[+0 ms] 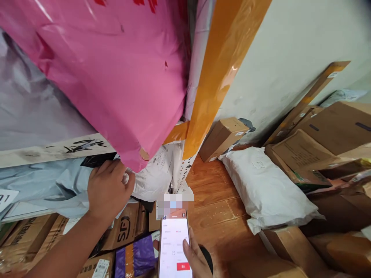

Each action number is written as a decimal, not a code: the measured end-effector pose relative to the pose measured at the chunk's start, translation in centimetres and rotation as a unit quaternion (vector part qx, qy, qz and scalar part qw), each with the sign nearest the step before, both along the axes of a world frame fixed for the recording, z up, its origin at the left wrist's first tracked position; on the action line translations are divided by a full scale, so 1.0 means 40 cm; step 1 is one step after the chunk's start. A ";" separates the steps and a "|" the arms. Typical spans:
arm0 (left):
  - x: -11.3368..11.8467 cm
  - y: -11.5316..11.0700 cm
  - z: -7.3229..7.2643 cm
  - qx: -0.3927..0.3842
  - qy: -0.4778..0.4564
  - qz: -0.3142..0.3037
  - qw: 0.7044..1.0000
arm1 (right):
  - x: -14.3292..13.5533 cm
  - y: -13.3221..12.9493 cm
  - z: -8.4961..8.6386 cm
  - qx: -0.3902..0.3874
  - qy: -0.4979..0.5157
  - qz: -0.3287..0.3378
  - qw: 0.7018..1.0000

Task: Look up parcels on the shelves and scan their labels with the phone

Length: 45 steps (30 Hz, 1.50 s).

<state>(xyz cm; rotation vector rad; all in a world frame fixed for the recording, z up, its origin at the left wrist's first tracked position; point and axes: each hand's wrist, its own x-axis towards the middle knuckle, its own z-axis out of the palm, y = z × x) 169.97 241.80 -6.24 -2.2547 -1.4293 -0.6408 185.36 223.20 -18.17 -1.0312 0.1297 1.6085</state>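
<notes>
Phone (173,249) above wooden floor (207,189), parcels (272,189) along pale wall (272,58)

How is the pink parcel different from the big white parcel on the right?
The pink parcel pokes over a shelf edge; the white parcel lies down low, beside a brown box. The pink parcel has a brown patch near its corner; the white parcel has a label. Both have creased wrapping.

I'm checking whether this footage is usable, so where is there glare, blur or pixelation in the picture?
Head view: glare streaks on the pink package and the orange tape; the phone screen glows bright, its small text too blurred to read; pixelated blocks cover its top end; the picture's top right corner darkens.
</notes>
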 end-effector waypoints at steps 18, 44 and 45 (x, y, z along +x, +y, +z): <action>-0.011 0.033 0.060 -0.313 -0.290 0.041 0.903 | 0.135 0.092 0.211 0.269 -0.041 0.266 0.925; -0.014 0.032 0.058 -0.330 -0.288 0.055 0.897 | 0.142 0.138 0.298 0.282 -0.114 0.288 0.908; -0.013 0.033 0.059 -0.331 -0.286 0.057 0.898 | 0.142 0.138 0.294 0.291 -0.118 0.280 0.907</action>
